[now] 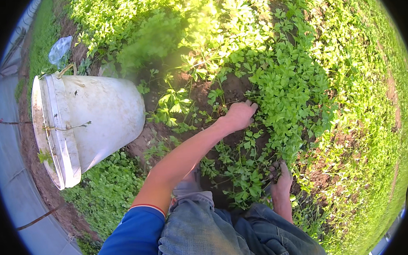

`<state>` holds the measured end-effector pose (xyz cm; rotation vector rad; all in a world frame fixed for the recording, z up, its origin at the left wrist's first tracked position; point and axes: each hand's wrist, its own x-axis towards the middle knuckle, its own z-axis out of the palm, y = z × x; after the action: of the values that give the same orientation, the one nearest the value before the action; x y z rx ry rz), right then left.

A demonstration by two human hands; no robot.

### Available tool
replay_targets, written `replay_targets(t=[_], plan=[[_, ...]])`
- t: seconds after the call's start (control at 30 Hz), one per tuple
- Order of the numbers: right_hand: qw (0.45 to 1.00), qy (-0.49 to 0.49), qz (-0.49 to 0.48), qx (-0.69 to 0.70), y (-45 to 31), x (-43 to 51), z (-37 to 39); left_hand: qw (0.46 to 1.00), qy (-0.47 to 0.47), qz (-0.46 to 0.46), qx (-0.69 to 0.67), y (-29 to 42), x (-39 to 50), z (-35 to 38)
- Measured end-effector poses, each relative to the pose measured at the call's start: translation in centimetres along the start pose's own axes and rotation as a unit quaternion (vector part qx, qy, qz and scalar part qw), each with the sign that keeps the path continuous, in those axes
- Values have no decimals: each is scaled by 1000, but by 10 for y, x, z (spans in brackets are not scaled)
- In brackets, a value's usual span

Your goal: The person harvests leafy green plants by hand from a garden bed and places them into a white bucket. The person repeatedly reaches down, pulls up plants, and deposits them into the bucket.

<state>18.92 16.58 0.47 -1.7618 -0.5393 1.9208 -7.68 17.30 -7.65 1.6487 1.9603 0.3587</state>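
My left hand (241, 115) reaches down among green leafy plants (288, 78) that look like celery or parsley. Its fingertips are at the stems near the soil, and leaves partly cover them, so their grip is not clear. Lower and to the right, beside my knee, my right hand (283, 182) has soil-dark fingers curled round a bunch of leafy stems (290, 152). Between my hands and legs stand more loose leafy stalks (246, 170). Dark bare soil (236, 86) shows just above my left hand.
A dirty white plastic bucket (102, 105) stands at the left, its rim toward the picture's left edge. Beyond it lies a clear plastic bag (60, 50). Pale plastic sheeting (9, 148) borders the bed at far left. Dense foliage (354, 95) spreads to the right.
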Motion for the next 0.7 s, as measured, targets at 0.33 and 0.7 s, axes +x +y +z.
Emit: replay_targets(t=[0.33,0.7], plan=[[998,6,0,-68,2,2,3,995,49,83,21,4,7,35],[999,15,1,-36,3,4,-5,999,-22,21,-16,7,9,26]])
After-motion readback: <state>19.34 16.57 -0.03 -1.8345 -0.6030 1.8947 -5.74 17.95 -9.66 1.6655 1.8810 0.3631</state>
